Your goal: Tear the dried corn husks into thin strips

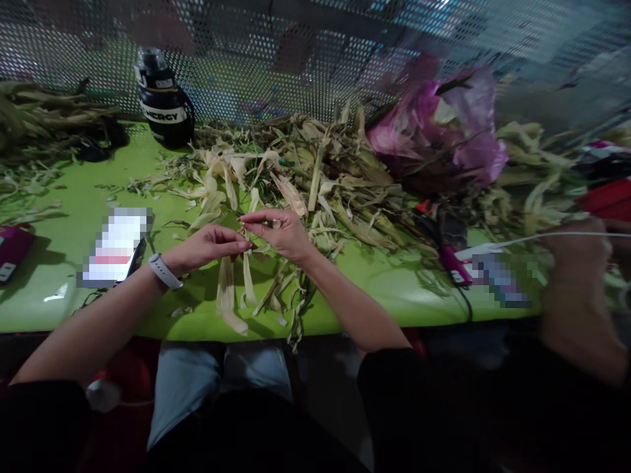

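My left hand (210,246), with a white band at the wrist, is closed in a pinch on pale strips of dried corn husk. One husk strip (225,295) hangs below its fingers to the green tabletop. Close beside it, my right hand (283,233) pinches thumb to forefinger at the same spot. A narrow husk strip (248,279) hangs between the two hands. The fingertips nearly meet, and the exact join of the strips is too small to make out. Loose husk pieces (276,289) lie under and around both hands.
Behind my hands spreads a heap of dried husks (355,177). A black bottle (165,108) stands at the back left, a lit phone (116,246) at left. A pink plastic bag (438,131) sits back right. Another person's arm (576,282) is at far right, near a second phone (505,279).
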The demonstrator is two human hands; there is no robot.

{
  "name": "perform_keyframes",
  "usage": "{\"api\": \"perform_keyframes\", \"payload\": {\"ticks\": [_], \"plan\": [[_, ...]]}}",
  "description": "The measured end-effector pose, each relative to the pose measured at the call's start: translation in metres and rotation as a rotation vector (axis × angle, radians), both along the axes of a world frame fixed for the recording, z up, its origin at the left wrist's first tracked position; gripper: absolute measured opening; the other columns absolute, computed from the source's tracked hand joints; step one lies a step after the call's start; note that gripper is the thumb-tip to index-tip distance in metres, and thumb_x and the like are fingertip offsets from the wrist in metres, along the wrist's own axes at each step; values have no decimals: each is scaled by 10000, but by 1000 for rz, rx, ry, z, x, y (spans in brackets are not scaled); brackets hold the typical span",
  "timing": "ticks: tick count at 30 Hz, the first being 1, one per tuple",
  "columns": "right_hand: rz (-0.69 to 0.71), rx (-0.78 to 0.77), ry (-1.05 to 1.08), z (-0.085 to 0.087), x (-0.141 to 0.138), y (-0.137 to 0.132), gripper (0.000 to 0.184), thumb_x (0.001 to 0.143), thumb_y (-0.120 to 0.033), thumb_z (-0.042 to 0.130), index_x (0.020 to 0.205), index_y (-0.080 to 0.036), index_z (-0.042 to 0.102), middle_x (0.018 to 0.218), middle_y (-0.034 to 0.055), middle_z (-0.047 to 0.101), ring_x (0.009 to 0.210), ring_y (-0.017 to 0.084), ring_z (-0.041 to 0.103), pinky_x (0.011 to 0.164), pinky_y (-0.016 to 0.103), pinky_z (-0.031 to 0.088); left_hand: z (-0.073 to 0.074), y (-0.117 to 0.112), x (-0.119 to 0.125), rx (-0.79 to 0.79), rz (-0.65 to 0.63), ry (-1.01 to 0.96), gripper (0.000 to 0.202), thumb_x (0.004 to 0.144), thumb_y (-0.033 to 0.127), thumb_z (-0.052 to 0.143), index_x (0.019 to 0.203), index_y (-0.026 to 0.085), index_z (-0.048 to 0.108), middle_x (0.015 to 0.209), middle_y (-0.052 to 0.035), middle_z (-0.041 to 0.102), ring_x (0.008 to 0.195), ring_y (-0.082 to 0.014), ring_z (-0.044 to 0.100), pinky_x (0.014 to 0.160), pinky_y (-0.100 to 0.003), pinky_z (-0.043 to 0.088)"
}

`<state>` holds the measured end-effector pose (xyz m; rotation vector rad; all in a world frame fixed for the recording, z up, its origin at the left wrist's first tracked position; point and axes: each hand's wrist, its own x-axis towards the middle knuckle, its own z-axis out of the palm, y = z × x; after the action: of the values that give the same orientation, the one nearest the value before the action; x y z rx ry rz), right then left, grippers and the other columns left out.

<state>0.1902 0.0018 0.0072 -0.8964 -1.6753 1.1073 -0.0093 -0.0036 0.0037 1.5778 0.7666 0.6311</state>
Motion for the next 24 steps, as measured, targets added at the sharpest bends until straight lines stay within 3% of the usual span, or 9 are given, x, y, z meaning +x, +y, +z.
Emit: {"api": "perform_keyframes", "payload": {"ticks": [8,13,16,19,21,24], "plan": [[-85,17,11,-1,-4,-5,109,808,-290,701,876,-225,756,908,34,731,873,160,677,878,367,558,1,0,0,39,-43,28,262,804,437,704,758,194,793,648,-42,685,584,-127,550,585,-251,473],[-83,33,45,-10,-5,-2,214,802,-402,701,902,-217,740,931,39,738,889,164,682,891,363,555,1,-2,1,-24,-67,14,254,796,405,726,716,168,768,628,-22,651,583,-94,521,592,-216,436],[-81,-29,109,-13,-1,6,385,796,-511,691,1044,-216,703,938,38,729,894,168,683,875,346,553,-3,-4,6,-163,54,-116,197,756,361,774,789,169,750,676,0,645,584,-66,501,565,-183,401],[-44,-201,198,-11,5,13,578,815,-633,607,1223,-224,616,892,32,730,838,170,689,827,342,563,-7,-5,10,-257,199,-245,202,724,333,805,774,161,713,642,25,594,534,-39,450,505,-160,342],[17,-278,209,-7,8,14,566,815,-654,592,1170,-216,645,885,35,737,853,171,689,852,337,553,-9,-5,11,-253,281,-304,216,718,330,809,745,152,690,619,32,561,512,-36,433,490,-164,331],[62,-253,166,-4,6,12,417,776,-587,688,939,-205,725,879,30,736,905,160,673,911,303,515,-8,-4,12,-229,345,-362,226,725,333,802,747,149,672,625,28,556,517,-46,452,501,-173,352]]}}
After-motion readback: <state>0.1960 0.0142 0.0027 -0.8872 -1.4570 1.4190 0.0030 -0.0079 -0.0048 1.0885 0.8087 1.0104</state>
